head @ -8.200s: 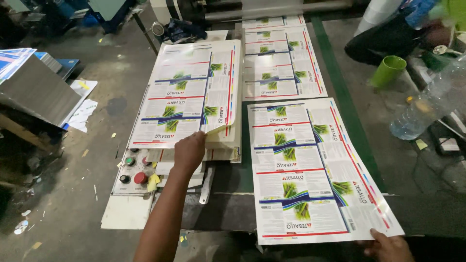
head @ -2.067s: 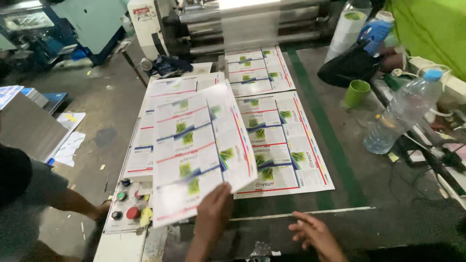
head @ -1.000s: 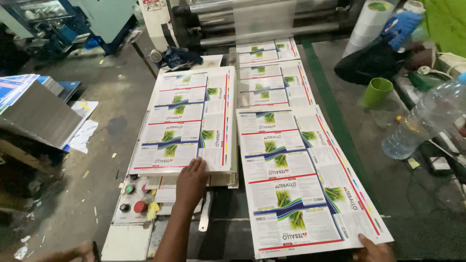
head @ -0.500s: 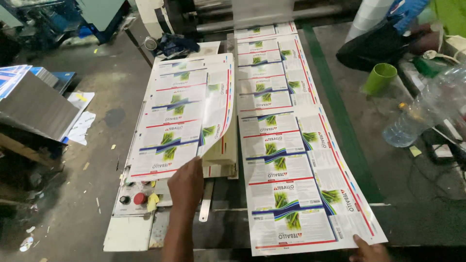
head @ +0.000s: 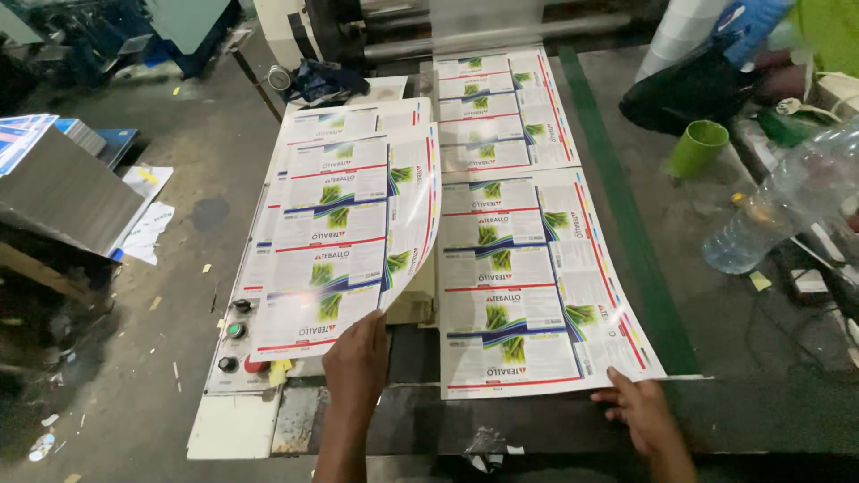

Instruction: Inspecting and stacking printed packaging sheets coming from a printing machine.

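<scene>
My left hand (head: pixel 356 358) grips the near edge of a glossy printed sheet (head: pixel 340 233) with white, green and blue label panels, holding it lifted and curled above the stack of similar sheets (head: pixel 315 122) on the left. My right hand (head: pixel 641 411) rests on the near right corner of another printed sheet (head: pixel 528 286) that lies flat on the dark machine bed (head: pixel 716 402). More printed film (head: pixel 501 107) runs from the rollers at the far end.
A panel with round buttons (head: pixel 231 335) sits under the lifted sheet's near corner. A green cup (head: pixel 696 148), a clear plastic bottle (head: pixel 787 201) and a person's blue-gloved hand (head: pixel 747 27) are at the right. A grey slanted box (head: pixel 58 192) stands on the left floor.
My left hand has raised the top sheet off the left stack, so it now curls upward. My right hand stays at the corner of the right sheet.
</scene>
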